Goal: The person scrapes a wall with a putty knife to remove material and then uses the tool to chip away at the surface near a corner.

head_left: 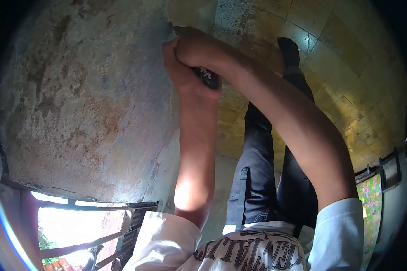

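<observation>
Both hands meet near the top centre of the view, beside the stained wall. My left hand (pixel 185 74) is closed around a dark object (pixel 209 78) with pale crumbly bits on it, whose end shows at the heel of the palm. My right hand (pixel 192 45) lies over the front of the left one, its fingers bent and mostly hidden. A small dark tip sticks out near the right fingertips at the wall. What the object is cannot be made out.
A rough, stained wall (pixel 77 99) fills the left side. Yellowish floor tiles (pixel 348 58) lie at the right, with pale debris (pixel 235 20) near the wall. A barred window (pixel 77 226) is at lower left, a floral cloth (pixel 370 207) at lower right.
</observation>
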